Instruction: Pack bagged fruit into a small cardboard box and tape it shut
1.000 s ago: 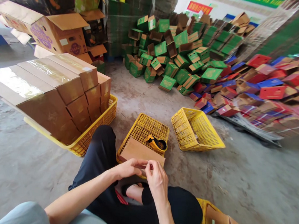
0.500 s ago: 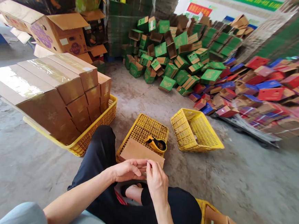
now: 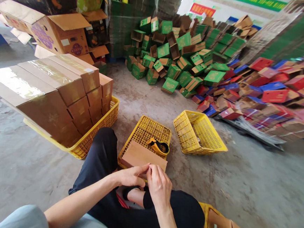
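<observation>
My left hand (image 3: 132,176) reaches in from the left with its back turned up, forefinger stretched out and thumb apart. Its fingertip meets my right hand (image 3: 159,184), whose thumb and forefinger are pinched together there, the other fingers curled in. Anything small inside that pinch is hidden. Just beyond both hands lies a closed brown cardboard box (image 3: 142,157) on an upturned yellow plastic crate (image 3: 149,126). A yellow and black tape dispenser (image 3: 158,147) rests on the crate behind the box.
At left, a yellow crate (image 3: 101,133) holds several taped cartons (image 3: 45,90). Another yellow crate (image 3: 199,133) stands tilted at right, and one with cardboard (image 3: 215,221) sits by my right knee. Green boxes (image 3: 170,84) and red and blue boxes (image 3: 274,95) are heaped beyond.
My left hand has turned from palm showing to back up, its forefinger still at the right hand's pinch. My right hand has shifted very slightly; the box and crates stay put.
</observation>
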`<action>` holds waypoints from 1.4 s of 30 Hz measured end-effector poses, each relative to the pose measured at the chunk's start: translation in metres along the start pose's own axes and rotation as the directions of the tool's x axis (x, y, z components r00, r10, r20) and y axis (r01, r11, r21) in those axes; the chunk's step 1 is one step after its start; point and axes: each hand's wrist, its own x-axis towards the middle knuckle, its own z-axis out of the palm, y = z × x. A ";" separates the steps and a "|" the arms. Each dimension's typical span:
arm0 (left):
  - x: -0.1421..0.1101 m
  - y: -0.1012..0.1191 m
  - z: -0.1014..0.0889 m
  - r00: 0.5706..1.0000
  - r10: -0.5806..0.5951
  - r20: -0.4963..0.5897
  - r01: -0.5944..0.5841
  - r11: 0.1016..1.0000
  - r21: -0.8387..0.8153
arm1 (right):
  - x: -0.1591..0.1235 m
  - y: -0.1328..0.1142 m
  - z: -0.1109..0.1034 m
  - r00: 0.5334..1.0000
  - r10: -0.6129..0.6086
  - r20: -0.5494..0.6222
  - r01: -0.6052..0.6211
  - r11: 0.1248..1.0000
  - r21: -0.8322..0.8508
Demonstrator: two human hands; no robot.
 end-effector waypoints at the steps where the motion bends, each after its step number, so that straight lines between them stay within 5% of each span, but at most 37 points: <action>1: 0.000 0.001 0.000 1.000 -0.012 0.002 0.012 1.000 0.022 | 0.000 0.000 0.000 1.000 -0.003 0.005 0.003 1.000 -0.006; 7: 0.001 0.013 -0.001 0.990 0.052 0.129 -0.050 0.999 -0.022 | 0.000 0.004 -0.003 0.999 -0.043 0.019 0.044 0.999 -0.019; 18: -0.003 0.009 -0.004 0.994 -0.085 0.074 0.108 0.913 -0.394 | 0.003 0.009 -0.010 0.998 0.055 0.007 -0.054 0.947 0.318; 25: -0.005 0.014 -0.006 0.990 -0.096 0.101 0.136 0.828 -0.544 | 0.007 0.008 -0.016 0.999 0.044 -0.010 -0.038 0.938 0.345; 30: -0.004 0.012 -0.003 0.990 -0.083 0.118 0.131 0.864 -0.486 | 0.004 0.008 -0.012 1.000 0.027 -0.001 -0.025 0.959 0.283; 37: -0.005 0.020 0.007 0.993 -0.004 0.114 0.015 0.996 -0.092 | 0.002 0.006 -0.010 0.998 0.044 0.038 -0.050 0.984 0.172; 42: -0.006 0.024 0.011 0.991 0.029 0.133 -0.027 1.000 -0.010 | 0.004 0.003 -0.014 0.998 0.048 0.029 -0.051 0.994 0.101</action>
